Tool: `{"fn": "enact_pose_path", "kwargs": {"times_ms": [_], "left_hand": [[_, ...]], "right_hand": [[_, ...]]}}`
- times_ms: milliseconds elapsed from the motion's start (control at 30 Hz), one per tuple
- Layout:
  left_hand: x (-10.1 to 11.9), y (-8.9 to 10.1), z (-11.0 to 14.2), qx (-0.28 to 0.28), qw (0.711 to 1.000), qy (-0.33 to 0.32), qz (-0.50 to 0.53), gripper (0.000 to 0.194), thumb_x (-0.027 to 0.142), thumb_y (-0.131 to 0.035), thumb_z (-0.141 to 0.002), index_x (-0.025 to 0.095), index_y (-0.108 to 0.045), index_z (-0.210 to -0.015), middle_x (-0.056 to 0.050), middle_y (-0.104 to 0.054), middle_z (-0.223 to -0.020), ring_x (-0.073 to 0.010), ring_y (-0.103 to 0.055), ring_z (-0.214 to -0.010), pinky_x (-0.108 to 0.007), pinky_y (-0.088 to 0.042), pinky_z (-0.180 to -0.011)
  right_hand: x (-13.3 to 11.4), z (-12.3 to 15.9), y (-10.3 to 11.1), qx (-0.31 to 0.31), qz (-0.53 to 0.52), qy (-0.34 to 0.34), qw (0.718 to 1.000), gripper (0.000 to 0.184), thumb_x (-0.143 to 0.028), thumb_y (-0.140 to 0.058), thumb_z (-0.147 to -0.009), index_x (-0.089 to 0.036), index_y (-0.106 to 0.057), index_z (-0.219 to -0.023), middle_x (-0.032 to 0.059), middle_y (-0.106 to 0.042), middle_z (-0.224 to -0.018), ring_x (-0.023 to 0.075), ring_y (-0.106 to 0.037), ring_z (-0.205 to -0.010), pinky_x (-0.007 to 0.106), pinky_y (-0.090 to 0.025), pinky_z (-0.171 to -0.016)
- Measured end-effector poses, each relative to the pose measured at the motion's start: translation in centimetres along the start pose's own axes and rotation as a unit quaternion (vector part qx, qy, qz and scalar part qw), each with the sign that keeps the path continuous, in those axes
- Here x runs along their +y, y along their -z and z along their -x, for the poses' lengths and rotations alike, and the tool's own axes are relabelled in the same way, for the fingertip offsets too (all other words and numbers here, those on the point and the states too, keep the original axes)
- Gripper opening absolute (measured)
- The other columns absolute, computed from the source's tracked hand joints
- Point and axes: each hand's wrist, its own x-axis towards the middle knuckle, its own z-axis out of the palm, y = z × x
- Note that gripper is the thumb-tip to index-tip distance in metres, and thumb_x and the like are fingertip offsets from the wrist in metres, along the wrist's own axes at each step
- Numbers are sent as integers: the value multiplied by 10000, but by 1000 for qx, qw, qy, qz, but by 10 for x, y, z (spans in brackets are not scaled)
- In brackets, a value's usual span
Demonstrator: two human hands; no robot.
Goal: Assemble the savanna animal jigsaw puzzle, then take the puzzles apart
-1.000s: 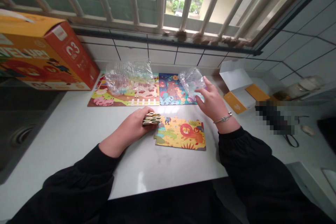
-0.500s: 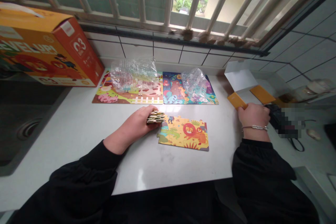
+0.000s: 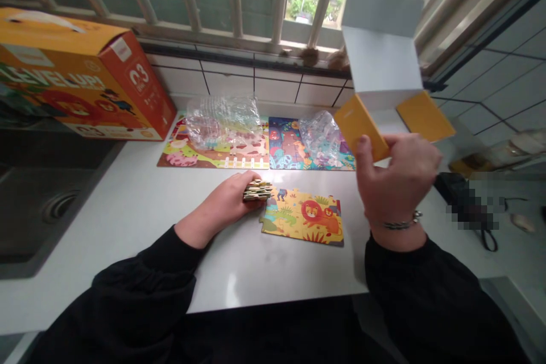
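My left hand rests on the white counter, closed around a stack of puzzle pieces. Right beside the stack lies a partly built lion puzzle. My right hand is raised above the counter and grips a small open cardboard box, orange outside and white inside, with its lid flap up. Two finished puzzles lie at the back: a farm one and a blue one.
Clear plastic bags lie on the two back puzzles. A large orange puzzle carton stands at the back left, beside a dark sink. A barred window runs along the back wall. Blurred dark items and a cord sit on the right.
My right hand left the plastic bag, moved right to the small orange box, took hold of it and lifted it up. My left hand stayed put with the stack.
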Motion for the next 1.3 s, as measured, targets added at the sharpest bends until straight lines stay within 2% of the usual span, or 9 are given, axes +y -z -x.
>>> {"fn": "enact_pose_path", "kwargs": {"times_ms": [167, 333, 433, 600, 767, 933, 1067, 1200, 1300], "left_hand": [[7, 3, 3, 27, 999, -28, 25, 337, 427, -873, -950, 238, -697, -1165, -48, -779, -1106, -248, -736, -973, -359, -560, -872], [11, 2, 7, 87, 994, -59, 33, 423, 415, -913, -925, 237, -690, -1237, -50, -786, -1137, -251, -749, -1012, -371, -584, -925], [11, 2, 8, 84, 994, -61, 34, 398, 405, -900, -934, 241, -693, -1232, -54, -793, -1150, -251, -754, -1015, -381, -594, -936], [7, 2, 7, 103, 993, -37, 43, 466, 466, -931, -898, 242, -688, -1227, -49, -801, -1115, -252, -772, -987, -379, -621, -922], [4, -5, 4, 158, 985, -74, 0, 595, 425, -929, -924, 236, -606, -1386, -92, -796, -1243, -272, -793, -1101, -400, -636, -993], [8, -21, -2, 186, 975, -115, -34, 810, 407, -915, -950, 261, -439, -1588, -161, -734, -1447, -329, -763, -1293, -475, -628, -1114], [7, -27, -7, 186, 972, -128, -70, 836, 406, -850, -1010, 274, -362, -1676, -192, -672, -1548, -356, -695, -1420, -525, -579, -1216], [7, -22, -11, 203, 971, -122, -36, 1011, 505, -875, -972, 282, -258, -1742, -206, -613, -1618, -364, -664, -1447, -538, -584, -1216], [11, -20, -16, 203, 968, -139, -54, 948, 534, -902, -932, 270, -387, -1684, -205, -585, -1626, -400, -579, -1521, -596, -516, -1275]], "right_hand": [[-70, 14, -40, -107, -93, 71, 987, 283, -436, -533, -1146, -271, -696, -984, 97, -718, -909, 308, -651, -913, 538, -470, -971], [-107, 37, -85, -233, -144, 119, 954, 344, -486, -543, -1148, -225, -720, -1011, 149, -750, -980, 329, -633, -946, 480, -468, -876], [-108, 42, -91, -289, -186, 153, 927, 397, -450, -465, -1180, -195, -761, -1106, 152, -780, -1013, 326, -658, -960, 468, -508, -864], [-76, 38, -73, -223, -338, 128, 905, 484, -377, -318, -1208, -194, -715, -1415, 156, -796, -1340, 316, -710, -1245, 540, -542, -1114], [-63, 47, -60, -230, -425, 173, 858, 678, -687, -642, -1076, -246, -596, -1589, 164, -763, -1430, 344, -727, -1300, 566, -602, -1114], [-76, 57, -65, -271, -472, 183, 819, 602, -477, -826, -1016, -290, -604, -1544, 137, -760, -1427, 312, -740, -1313, 519, -636, -1116], [-77, 57, -67, -259, -474, 167, 825, 462, -381, -830, -1018, -297, -653, -1436, 115, -785, -1379, 299, -758, -1283, 508, -649, -1102], [-70, 56, -62, -186, -437, 112, 873, 430, -503, -843, -990, -288, -683, -1325, 114, -818, -1211, 323, -794, -1137, 528, -672, -1014], [-66, 55, -59, -118, -398, 9, 910, 451, -552, -814, -995, -269, -671, -1316, 126, -810, -1200, 325, -804, -1076, 530, -679, -961]]}}
